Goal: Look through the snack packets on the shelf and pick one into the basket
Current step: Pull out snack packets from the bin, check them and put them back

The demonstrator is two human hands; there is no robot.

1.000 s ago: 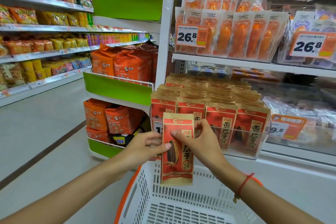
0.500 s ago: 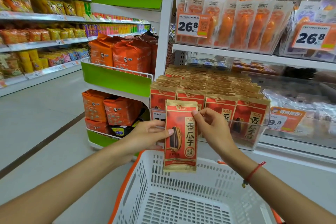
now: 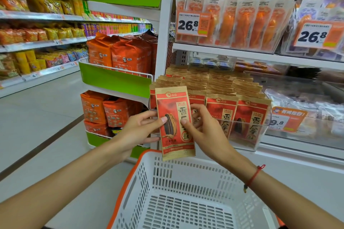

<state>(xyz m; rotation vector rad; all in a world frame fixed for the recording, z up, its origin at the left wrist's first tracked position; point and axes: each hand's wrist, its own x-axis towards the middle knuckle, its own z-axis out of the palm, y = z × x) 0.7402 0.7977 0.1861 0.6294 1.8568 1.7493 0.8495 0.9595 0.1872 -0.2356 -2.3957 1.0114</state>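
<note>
left price tag [image 3: 192,24]: 26.8 | right price tag [image 3: 318,34]: 26.8 | lower tag [image 3: 284,121]: 9.8 (first digit hidden)

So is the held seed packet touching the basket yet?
Cannot tell. In the head view the seed packet, pinched by the left hand and right hand, has its bottom edge overlapping the basket rim, so any gap or contact is hidden.

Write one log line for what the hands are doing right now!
left hand: pinches seed packet | right hand: pinches it too | packet: upright above basket, not in | basket: nothing seen inside
</note>
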